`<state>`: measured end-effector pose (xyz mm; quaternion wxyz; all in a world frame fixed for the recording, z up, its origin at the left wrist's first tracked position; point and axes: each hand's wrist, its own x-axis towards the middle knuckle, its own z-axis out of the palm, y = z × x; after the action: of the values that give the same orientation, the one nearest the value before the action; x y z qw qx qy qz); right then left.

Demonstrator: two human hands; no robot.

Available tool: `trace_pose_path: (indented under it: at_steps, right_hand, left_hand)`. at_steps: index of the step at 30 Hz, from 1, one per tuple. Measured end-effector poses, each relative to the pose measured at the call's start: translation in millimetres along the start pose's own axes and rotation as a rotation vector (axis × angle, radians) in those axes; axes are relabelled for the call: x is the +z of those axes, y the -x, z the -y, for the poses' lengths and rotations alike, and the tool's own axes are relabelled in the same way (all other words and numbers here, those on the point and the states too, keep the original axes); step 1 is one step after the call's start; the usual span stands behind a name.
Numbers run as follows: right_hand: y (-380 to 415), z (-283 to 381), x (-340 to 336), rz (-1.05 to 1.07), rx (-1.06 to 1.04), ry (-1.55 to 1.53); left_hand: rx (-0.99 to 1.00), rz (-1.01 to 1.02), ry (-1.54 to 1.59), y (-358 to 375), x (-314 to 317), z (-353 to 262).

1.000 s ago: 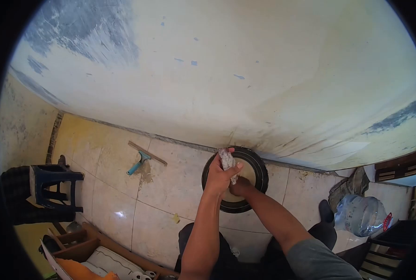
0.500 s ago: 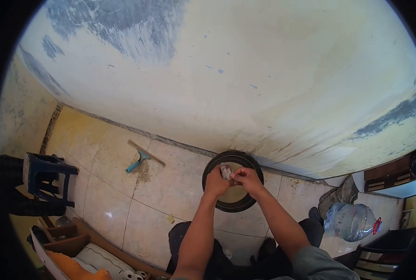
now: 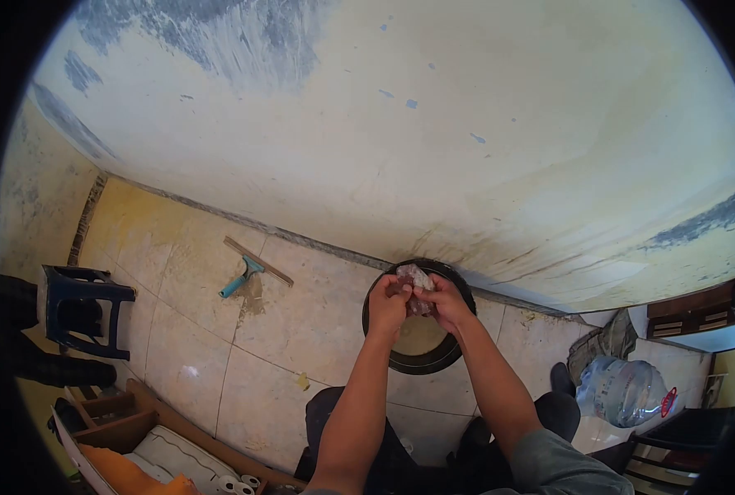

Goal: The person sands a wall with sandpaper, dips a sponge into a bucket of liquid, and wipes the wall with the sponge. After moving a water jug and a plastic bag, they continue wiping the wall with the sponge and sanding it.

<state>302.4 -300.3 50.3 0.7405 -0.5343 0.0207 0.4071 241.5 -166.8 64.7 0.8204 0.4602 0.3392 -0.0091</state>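
Over a round black bucket [image 3: 465,351] by the foot of the wall, both hands hold a crumpled whitish and reddish-brown wad [image 3: 415,277]. Whether it is cloth or plastic I cannot make out. My left hand [image 3: 389,307] is closed on its left side. The fingers of my right hand [image 3: 445,302] pinch its right side, close to the left fingertips. Cloudy, pale liquid [image 3: 418,337] shows inside the bucket below my hands.
A teal-handled squeegee [image 3: 243,276] lies on the tiles to the left. Further left stands a dark blue stool [image 3: 88,309]. An open wooden box [image 3: 148,425] sits at lower left. A large water bottle [image 3: 623,391] lies on the right. The patchy wall [image 3: 367,165] rises directly behind the bucket.
My hands have come closer together on the wad, and more of it now shows above the fingers, with reddish parts visible. The view has shifted slightly.
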Motion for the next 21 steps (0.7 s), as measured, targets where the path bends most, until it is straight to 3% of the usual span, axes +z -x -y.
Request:
trace_pose_path:
  at_steps: [3,5,9,11,15,17,18,20,21]
  right_hand:
    - [-0.2,-5.3,-4.3,-0.047,-0.005,0.022]
    - [8.2,-4.4,1.2,0.033,0.000,-0.309]
    - [-0.8,-31.1,-1.1,-0.149,-0.070,-0.335]
    - [1.1,-33.2,4.5,-0.532,-0.362,0.515]
    - [5.0,-37.1,19.2,-0.679,-0.407,0.784]
    - [-7.8,-47.6,15.7,-0.540,-0.455,0.346]
    - [-3.4,-41.6,12.2,-0.537,-0.458,0.346]
    - [11.0,-23.8,0.8,0.148,0.159,-0.578]
    - [10.1,-24.0,1.0,0.150,0.161,-0.571]
  left_hand:
    - [0.025,-0.067,-0.035,-3.4,-0.7,5.1]
    - [0.248,-0.115,-0.376,-12.2,-8.1,17.0]
    - [0.123,-0.046,-0.492,-11.3,-7.6,21.1]
    - [0.253,-0.136,-0.375,-15.8,-3.4,32.5]
    - [0.333,-0.295,-0.577,-6.3,4.5,26.9]
    - [0.400,-0.365,-0.629,-1.4,8.8,20.4]
    - [0.403,-0.367,-0.627,-5.6,8.3,25.1]
    - [0.265,-0.162,-0.288,-14.3,8.0,34.8]
    - [0.266,-0.164,-0.281,-16.0,5.8,34.7]
